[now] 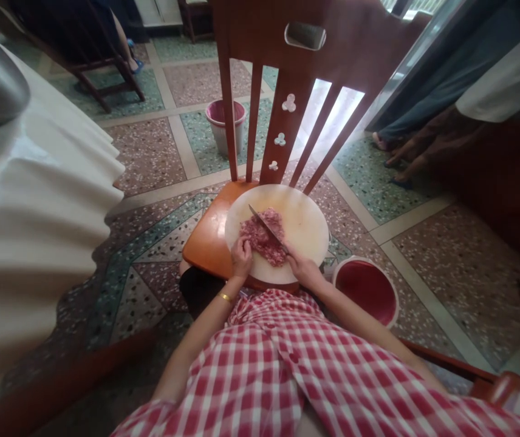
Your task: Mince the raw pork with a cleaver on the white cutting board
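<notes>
A round white cutting board (308,212) rests on the wooden chair's seat in front of me. Spread over its left half is a patch of minced meat (260,233). My right hand (303,267) is closed round the handle of a kitchen knife (266,227), whose blade lies slantwise across the meat, tip pointing up and left. At the meat's lower left edge, my left hand (242,257) has its fingers curled together, touching or nearly touching the meat. Whether anything is pinched in those fingers is hidden.
The chair (209,243) has a tall slatted back beyond the board. A red-lined bucket (364,291) stands at right, and another bin (226,127) behind the chair. A pale draped cloth (36,230) hangs at left. Other people's legs show at far right and upper left.
</notes>
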A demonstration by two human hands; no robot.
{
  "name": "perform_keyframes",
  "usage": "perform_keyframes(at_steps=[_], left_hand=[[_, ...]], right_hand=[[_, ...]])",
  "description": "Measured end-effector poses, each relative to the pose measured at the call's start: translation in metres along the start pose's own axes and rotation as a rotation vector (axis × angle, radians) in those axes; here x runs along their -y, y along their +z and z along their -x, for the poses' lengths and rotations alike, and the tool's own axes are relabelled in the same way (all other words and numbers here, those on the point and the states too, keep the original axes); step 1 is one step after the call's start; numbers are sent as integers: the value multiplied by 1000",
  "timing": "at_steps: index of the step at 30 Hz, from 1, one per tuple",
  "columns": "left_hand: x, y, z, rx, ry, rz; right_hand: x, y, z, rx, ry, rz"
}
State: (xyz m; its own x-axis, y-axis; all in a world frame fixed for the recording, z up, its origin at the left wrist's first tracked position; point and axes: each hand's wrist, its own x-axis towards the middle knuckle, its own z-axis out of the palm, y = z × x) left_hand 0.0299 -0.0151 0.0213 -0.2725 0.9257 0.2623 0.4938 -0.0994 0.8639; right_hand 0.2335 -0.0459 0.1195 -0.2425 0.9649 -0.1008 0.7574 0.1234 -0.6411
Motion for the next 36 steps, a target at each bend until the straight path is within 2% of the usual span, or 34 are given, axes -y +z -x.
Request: perform_keyframes(at_steps=[1,3,5,7,9,13,15,18,21,24,27,31,33,36], left_hand=[[0,1,0,-6,-15,3],[0,2,0,-6,-27,2],[0,2,1,3,-18,-9],[0,3,1,5,-3,-21],[1,3,2,2,5,-33],[3,3,3,-1,16,-65],[3,3,3,10,23,-73],[3,3,3,18,38,-74],[5,4,4,6,40,-80],[7,4,4,7,43,-91],[7,4,4,8,46,-85],[3,3,3,11,44,-64],[3,3,3,9,35,-69],[4,3,3,12,18,-77]], right_hand=[[0,-1,-1,35,20,9],[7,-13,-1,22,-8,-15],[19,-27,2,-45,-82,-53],[26,-31,5,-126,-142,-76],[21,-22,7,-150,-147,-68],[0,-1,5,3,1,-19],[1,-6,6,14,6,-46],[14,-21,13,-86,-78,-99],[16,-18,17,-152,-111,-95],[3,-3,16,-38,-21,-42],[3,-8,14,36,58,-51],[22,-25,19,-106,-27,-131],[22,-20,20,-150,-58,-132],[10,-2,18,-49,-23,-102]])
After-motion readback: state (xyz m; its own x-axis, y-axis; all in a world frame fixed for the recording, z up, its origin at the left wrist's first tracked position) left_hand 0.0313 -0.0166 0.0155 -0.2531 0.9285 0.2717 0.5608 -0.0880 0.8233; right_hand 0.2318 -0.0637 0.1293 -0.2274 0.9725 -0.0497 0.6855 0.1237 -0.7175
